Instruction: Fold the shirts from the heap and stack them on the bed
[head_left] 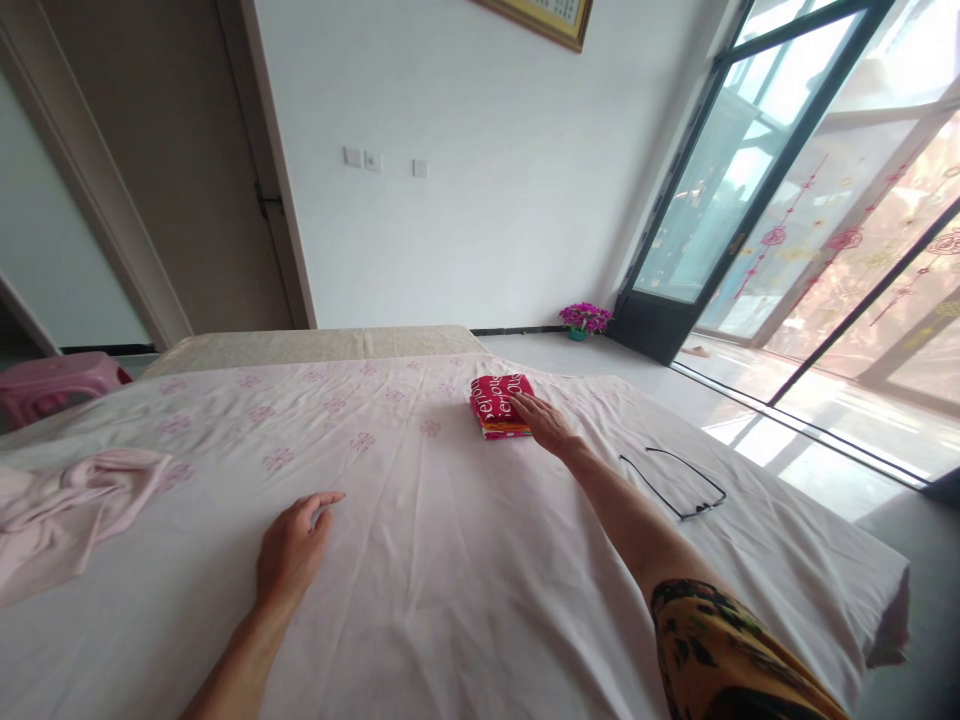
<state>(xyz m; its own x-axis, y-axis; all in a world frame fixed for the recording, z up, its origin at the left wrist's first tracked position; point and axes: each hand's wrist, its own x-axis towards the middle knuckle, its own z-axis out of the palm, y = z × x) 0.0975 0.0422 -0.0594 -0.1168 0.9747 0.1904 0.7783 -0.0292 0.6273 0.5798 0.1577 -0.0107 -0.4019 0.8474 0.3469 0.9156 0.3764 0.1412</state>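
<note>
A folded stack of red cloth (491,398) with white lettering lies on the pale pink bedsheet (465,560). Orange and patterned layers show at its lower edge. My right hand (544,422) rests on the right side of this stack, fingers stretched out over the top. Over the sheet at centre left is my left hand (296,545), holding nothing; its index finger points right and the thumb is slightly apart, while the other fingers are partly hidden. A pair of eyeglasses (686,500) lies to the right of my right forearm.
A crumpled pale pink cloth (67,510) lies at the left edge. Beyond the sheet stand a pink plastic stool (64,385) at left and a pot of magenta flowers (586,318) by the glass door (690,170). The sheet's edge drops off at right.
</note>
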